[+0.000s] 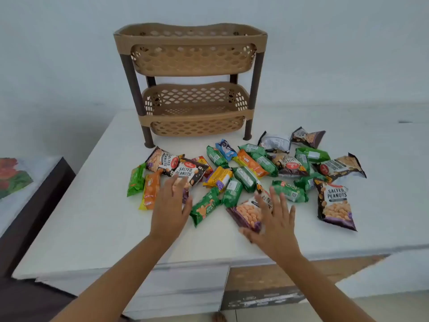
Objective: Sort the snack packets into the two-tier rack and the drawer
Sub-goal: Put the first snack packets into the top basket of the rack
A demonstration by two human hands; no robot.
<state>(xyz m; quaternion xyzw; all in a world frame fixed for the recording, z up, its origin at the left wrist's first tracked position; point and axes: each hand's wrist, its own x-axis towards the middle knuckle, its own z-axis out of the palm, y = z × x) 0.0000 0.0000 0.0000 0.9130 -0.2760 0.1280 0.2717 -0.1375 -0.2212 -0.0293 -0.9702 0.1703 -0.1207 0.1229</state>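
Left grip (170,205) hovering spread over salted peanuts packet (189,174); right grip (275,221) spread, fingers overlapping purple peanut packet (247,213) near bench (92,217) front edge. Two-tier rack (190,82) standing at bench rear, both tiers showing nothing inside. Snack packets (246,173) lying scattered mid-bench.

A home room, likely a bedroom: a white cabinet (92,205) beside a floral-sheeted bed (16,180).
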